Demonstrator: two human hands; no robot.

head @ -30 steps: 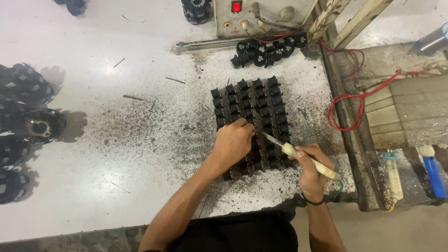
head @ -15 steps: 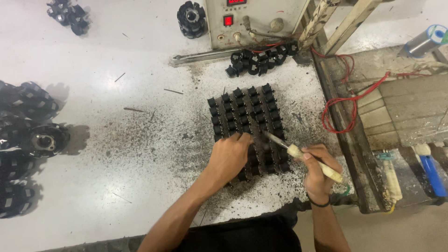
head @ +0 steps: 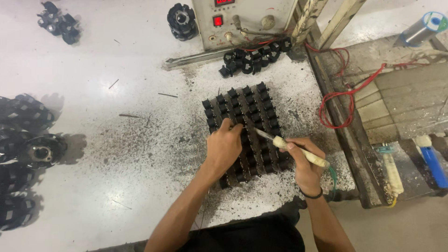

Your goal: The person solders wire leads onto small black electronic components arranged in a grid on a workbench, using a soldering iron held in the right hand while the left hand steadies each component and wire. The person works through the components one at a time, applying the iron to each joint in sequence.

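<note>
Right hand point(head: 303, 161) pinches the soldering iron point(head: 291, 148) in its grip, tip just beside left hand point(head: 224, 148), pressed flat on the black parts point(head: 254, 105).

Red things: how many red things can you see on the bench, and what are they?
Red wire loop: 1
Red square button on the grey box: 1
Red lit display at its top edge: 1
Total: 3

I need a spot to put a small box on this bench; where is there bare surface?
The white table is bare between the black parts at the far left and the grid of black parts. It is crowded where the left hand and right hand work, and by the control box.
</note>
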